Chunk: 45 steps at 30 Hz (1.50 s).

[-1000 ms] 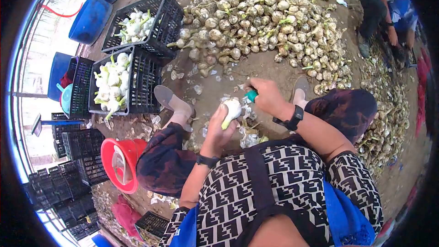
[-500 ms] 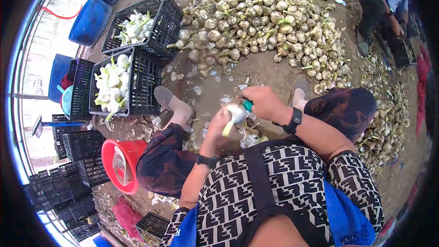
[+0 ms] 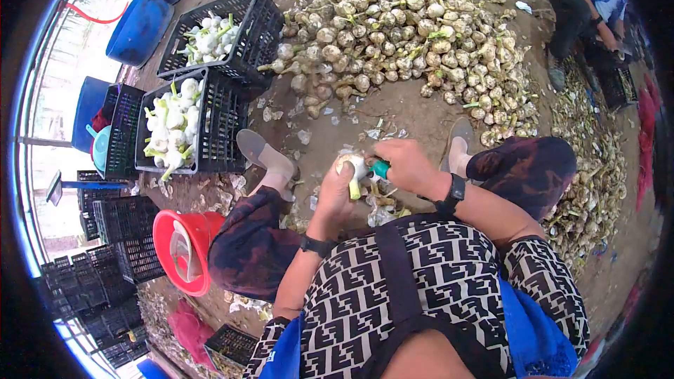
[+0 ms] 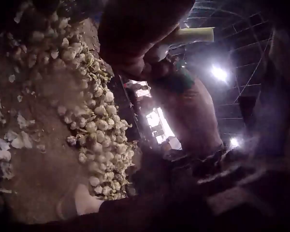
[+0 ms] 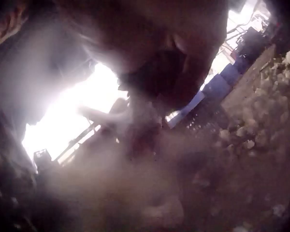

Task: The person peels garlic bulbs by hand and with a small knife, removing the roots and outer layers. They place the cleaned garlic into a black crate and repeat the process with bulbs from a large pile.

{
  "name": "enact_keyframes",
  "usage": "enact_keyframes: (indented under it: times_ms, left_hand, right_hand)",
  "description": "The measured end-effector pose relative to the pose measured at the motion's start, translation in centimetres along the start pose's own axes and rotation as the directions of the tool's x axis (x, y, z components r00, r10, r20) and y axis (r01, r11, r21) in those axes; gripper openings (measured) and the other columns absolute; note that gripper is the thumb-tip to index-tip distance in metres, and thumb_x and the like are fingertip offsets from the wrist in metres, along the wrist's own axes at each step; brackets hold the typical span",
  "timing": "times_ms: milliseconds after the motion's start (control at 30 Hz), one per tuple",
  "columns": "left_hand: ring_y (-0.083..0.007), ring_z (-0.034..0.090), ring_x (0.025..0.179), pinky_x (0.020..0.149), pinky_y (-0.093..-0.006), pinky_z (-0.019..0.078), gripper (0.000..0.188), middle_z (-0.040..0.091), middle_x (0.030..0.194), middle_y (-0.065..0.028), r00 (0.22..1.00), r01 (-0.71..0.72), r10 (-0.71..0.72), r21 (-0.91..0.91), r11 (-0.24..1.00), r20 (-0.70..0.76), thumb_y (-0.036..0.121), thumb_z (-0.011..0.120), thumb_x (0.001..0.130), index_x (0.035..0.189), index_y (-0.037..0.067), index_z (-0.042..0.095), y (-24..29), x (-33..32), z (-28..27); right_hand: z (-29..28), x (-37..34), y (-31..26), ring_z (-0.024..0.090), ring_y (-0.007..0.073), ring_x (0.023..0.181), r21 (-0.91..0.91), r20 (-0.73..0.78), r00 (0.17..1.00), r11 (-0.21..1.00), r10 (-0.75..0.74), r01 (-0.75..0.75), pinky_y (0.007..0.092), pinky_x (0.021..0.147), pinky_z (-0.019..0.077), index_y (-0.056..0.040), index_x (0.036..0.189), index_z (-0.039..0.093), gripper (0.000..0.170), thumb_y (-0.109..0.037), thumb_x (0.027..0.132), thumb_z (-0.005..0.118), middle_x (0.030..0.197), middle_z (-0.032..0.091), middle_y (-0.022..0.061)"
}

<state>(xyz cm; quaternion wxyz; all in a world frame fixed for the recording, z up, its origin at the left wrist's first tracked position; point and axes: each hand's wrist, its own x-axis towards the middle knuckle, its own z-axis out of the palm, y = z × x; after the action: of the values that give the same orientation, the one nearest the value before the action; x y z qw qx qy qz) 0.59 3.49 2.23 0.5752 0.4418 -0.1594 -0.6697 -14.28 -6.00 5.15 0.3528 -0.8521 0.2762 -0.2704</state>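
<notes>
My left hand (image 3: 335,193) grips a white garlic bulb (image 3: 357,164), its cut green stem pointing down toward my body in the head view. Fingers of my right hand (image 3: 414,166) are curled round a green-handled tool (image 3: 380,169) right beside the bulb; the tool's working end is hidden. In the left wrist view the pale stem (image 4: 195,35) sticks out past the dark left hand (image 4: 140,29), and the green handle (image 4: 181,79) shows in the right hand (image 4: 193,113). The right wrist view is hazy, with the right hand (image 5: 159,43) across its top.
A large heap of unpeeled garlic (image 3: 421,42) lies beyond my feet. Two black crates (image 3: 225,123) of white bulbs stand at the left, near a red bucket (image 3: 203,238) and blue tubs (image 3: 137,28). Peelings litter the ground. Another person (image 3: 583,7) is at the upper right.
The bulb has turned in my left hand, its stem swinging from lower left to nearly straight down. My right hand shifted slightly with the green tool. The other person's hands moved over a crate.
</notes>
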Motion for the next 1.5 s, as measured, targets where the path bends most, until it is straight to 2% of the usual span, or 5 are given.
enact_keyframes:
  times_ms: [533, 933, 1100, 1300, 1500]
  left_hand:
    - [-0.0145, 0.054, 0.088, 0.075, -0.0271, 0.0465, 0.049, 0.054, 0.102, -0.0079, 0.998, -0.016, 0.003, 0.196, 0.980, 0.066, 0.014, 0.064, 0.078, 0.117, 0.002, 0.038, 0.6, 0.4, 0.3]
    - [-0.0328, 0.052, 0.103, 0.083, -0.0353, 0.0435, 0.063, 0.051, 0.109, -0.0210, 0.921, -0.197, 0.378, 0.950, 0.242, 0.095, -0.002, 0.063, 0.066, 0.120, 0.002, 0.032, 0.5, 0.3, 1.6]
    - [-0.0229, 0.051, 0.103, 0.088, -0.0316, 0.0408, 0.069, 0.049, 0.110, -0.0139, 0.882, -0.385, 0.457, 0.732, 0.563, 0.112, 0.003, 0.066, 0.066, 0.123, 0.002, 0.027, -0.5, 1.4, 0.2]
    - [-0.0168, 0.053, 0.092, 0.080, -0.0301, 0.0461, 0.034, 0.053, 0.102, -0.0071, 0.982, -0.038, 0.037, -0.005, 0.999, -0.187, 0.009, 0.059, 0.081, 0.110, 0.004, 0.043, -0.7, 3.1, -1.1]
    - [-0.0214, 0.055, 0.086, 0.073, -0.0369, 0.0492, 0.023, 0.056, 0.095, -0.0077, 0.913, -0.213, -0.094, -0.660, 0.721, -0.397, 0.025, 0.050, 0.089, 0.101, 0.006, 0.050, 2.4, 8.6, -4.7]
  right_hand:
    - [-0.7, 0.1, 2.5, 0.055, 0.0329, 0.076, 0.112, 0.032, 0.980, 0.973, 0.198, -0.200, 0.0365, 0.065, 0.0440, -0.0015, 0.088, 0.051, 0.024, 0.007, 0.066, 0.048, 0.084, 0.057, 0.0169]
    - [1.5, 0.1, 2.6, 0.054, 0.0356, 0.085, 0.210, 0.142, 0.985, 0.970, 0.097, -0.126, 0.0389, 0.071, 0.0438, -0.0052, 0.105, 0.054, 0.032, -0.011, 0.074, 0.057, 0.094, 0.056, 0.0179]
    - [2.8, -0.4, 8.6, 0.055, 0.0349, 0.079, -0.098, -0.273, 0.921, 0.944, 0.278, -0.314, 0.0388, 0.069, 0.0433, -0.0026, 0.095, 0.056, 0.024, 0.000, 0.071, 0.053, 0.087, 0.057, 0.0184]
    - [4.3, -2.4, 7.7, 0.058, 0.0369, 0.077, 0.142, 0.340, 0.881, 0.908, 0.330, -0.395, 0.0420, 0.066, 0.0452, -0.0064, 0.091, 0.061, 0.024, -0.007, 0.069, 0.054, 0.080, 0.061, 0.0197]
    - [8.2, -6.5, 12.0, 0.060, 0.0359, 0.073, -0.289, 0.598, 0.719, 0.932, 0.353, -0.217, 0.0441, 0.066, 0.0460, -0.0058, 0.089, 0.063, 0.022, -0.013, 0.073, 0.051, 0.080, 0.061, 0.0208]
